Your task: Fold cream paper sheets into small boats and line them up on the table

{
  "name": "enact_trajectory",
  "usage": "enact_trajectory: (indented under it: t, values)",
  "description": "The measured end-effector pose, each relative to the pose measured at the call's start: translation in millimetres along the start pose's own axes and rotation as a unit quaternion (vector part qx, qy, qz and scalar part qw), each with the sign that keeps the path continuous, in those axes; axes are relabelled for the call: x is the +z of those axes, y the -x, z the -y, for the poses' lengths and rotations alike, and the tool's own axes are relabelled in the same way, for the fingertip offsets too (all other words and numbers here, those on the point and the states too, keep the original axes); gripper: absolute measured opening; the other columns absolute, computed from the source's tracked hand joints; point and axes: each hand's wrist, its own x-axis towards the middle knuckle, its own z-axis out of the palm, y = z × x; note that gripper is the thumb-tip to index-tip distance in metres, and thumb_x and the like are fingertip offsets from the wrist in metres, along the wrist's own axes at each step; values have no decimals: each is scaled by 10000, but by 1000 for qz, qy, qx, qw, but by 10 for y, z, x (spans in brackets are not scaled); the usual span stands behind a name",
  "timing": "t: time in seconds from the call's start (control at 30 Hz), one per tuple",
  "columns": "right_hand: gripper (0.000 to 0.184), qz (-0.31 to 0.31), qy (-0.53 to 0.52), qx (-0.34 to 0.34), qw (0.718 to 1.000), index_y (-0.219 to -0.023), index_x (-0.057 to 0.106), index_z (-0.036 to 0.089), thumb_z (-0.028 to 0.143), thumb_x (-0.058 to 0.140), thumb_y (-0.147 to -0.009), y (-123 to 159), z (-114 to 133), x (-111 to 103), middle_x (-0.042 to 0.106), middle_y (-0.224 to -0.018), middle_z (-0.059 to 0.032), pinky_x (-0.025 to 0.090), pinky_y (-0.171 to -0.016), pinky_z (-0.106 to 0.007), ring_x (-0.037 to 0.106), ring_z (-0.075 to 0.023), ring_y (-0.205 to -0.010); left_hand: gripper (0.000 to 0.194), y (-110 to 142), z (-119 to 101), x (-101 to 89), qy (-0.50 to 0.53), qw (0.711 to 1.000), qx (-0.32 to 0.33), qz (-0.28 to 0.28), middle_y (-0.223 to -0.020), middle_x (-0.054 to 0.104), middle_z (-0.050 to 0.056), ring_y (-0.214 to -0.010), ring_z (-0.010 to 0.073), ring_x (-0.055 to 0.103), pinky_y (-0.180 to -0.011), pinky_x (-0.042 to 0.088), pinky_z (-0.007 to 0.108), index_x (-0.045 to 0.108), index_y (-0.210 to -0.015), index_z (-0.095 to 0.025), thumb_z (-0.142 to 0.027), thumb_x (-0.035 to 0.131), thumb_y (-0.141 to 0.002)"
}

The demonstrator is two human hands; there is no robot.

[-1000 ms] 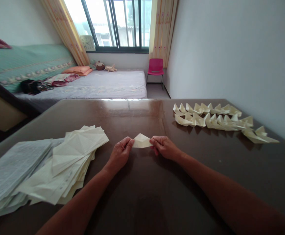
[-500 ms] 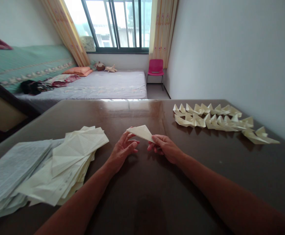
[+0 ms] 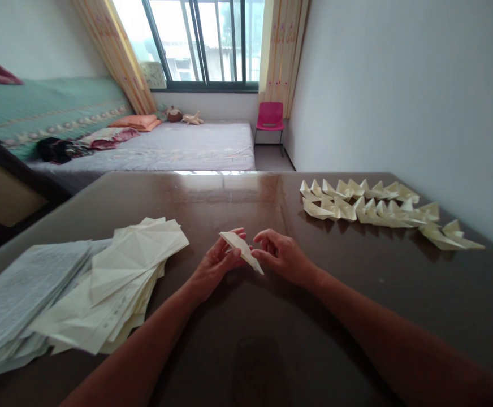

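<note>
Pinched between the thumb and fingers of my left hand (image 3: 217,261) is a folded piece of cream paper (image 3: 243,249), tilted down to the right just above the dark table (image 3: 246,339). My right hand (image 3: 285,257) is beside its right side, fingers curled and a little apart, with nothing gripped that I can see; whether a fingertip touches the paper I cannot tell. Left of my hands, creased cream sheets (image 3: 140,254) lie in a loose pile. Folded paper boats (image 3: 369,212) stand in rows at the far right of the table.
A stack of printed grey sheets (image 3: 26,294) lies at the table's left, partly under the cream pile. A dark wooden chair (image 3: 9,198) stands past the left edge. Beyond the table are a bed (image 3: 204,147) and a pink chair (image 3: 270,117); a white wall (image 3: 399,96) runs along the right.
The folded paper has turned and come lower, its right end now pointing down toward me. My right hand has let go of its right corner; my left thumb now presses on it.
</note>
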Motion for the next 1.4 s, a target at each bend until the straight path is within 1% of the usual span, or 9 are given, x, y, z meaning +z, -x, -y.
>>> enact_trajectory:
  t: [0.13, 0.37, 0.47, 0.67, 0.73, 0.83, 1.0, 1.2, 1.4]
  values:
    - [499, 33, -4, -43, 999, -1102, 554, 201, 467, 723, -714, 19, 24, 33, 579, -811, 27, 391, -536, -206, 448, -67, -545, 503, 4, -1, 30, -59, 998, -11, 24, -1309, 555, 96, -1070, 224, 593, -888, 497, 305, 466, -1342, -242, -345, 597, -868]
    - [344, 82, -29, -28, 996, -1093, 571, 201, 415, 603, -825, 2, -33, 39, 576, -782, 20, 392, -534, -202, 476, -76, -564, 529, -6, 29, 32, -114, 993, 2, 35, -1330, 532, 106, -1134, 238, 568, -964, 472, 371, 442, -1366, -225, -350, 581, -871]
    - [317, 61, 30, -24, 997, -1124, 545, 221, 314, 585, -824, 17, -20, 33, 598, -813, 15, 380, -555, -207, 492, -84, -573, 482, -1, 34, 64, -163, 986, 28, 35, -1348, 504, 114, -1160, 237, 550, -974, 467, 357, 470, -1345, -206, -350, 542, -890]
    - [259, 30, 208, -48, 976, -1133, 485, 209, 294, 462, -889, 98, 31, 118, 654, -964, -43, 333, -617, -246, 592, -152, -714, 367, 27, 80, 137, -395, 909, 134, -13, -1335, 503, 101, -1238, 223, 471, -1083, 358, 373, 545, -1264, -217, -253, 465, -908]
    - [228, 35, 226, -48, 972, -1115, 477, 211, 294, 424, -909, 102, 14, 131, 658, -968, -43, 322, -614, -248, 601, -159, -722, 381, 20, 105, 115, -448, 882, 141, -41, -1293, 516, 89, -1183, 215, 505, -1040, 398, 371, 536, -1271, -242, -228, 463, -897]
    - [226, 37, 244, -37, 968, -1099, 473, 220, 271, 455, -880, 89, -35, 123, 658, -946, -23, 316, -601, -247, 595, -160, -698, 401, -6, 140, 57, -467, 872, 130, -64, -1187, 530, 75, -990, 173, 577, -868, 496, 316, 544, -1240, -241, -168, 471, -853]
    - [264, 40, 268, -42, 962, -1088, 514, 242, 189, 482, -832, 61, -98, 83, 627, -1017, -17, 338, -610, -245, 586, -153, -733, 261, -25, 148, 0, -505, 850, 118, -97, -968, 543, 24, -837, 152, 556, -737, 489, 282, 538, -983, -202, -95, 501, -747]
    - [241, 60, 262, -97, 958, -1017, 595, 257, 141, 495, -831, 33, -169, -8, 590, -1067, -15, 383, -701, -229, 568, -149, -908, 176, 16, 88, -54, -601, 791, 110, -42, -995, 572, 17, -880, 171, 555, -735, 465, 281, 554, -907, -233, -131, 510, -771]
    - [231, 100, 239, -130, 957, -983, 661, 250, 141, 531, -825, 0, -258, -108, 604, -1049, -25, 406, -770, -232, 570, -140, -926, 160, 78, 13, -132, -651, 746, 143, 21, -1062, 641, 12, -980, 189, 560, -793, 465, 295, 615, -933, -259, -203, 487, -857]
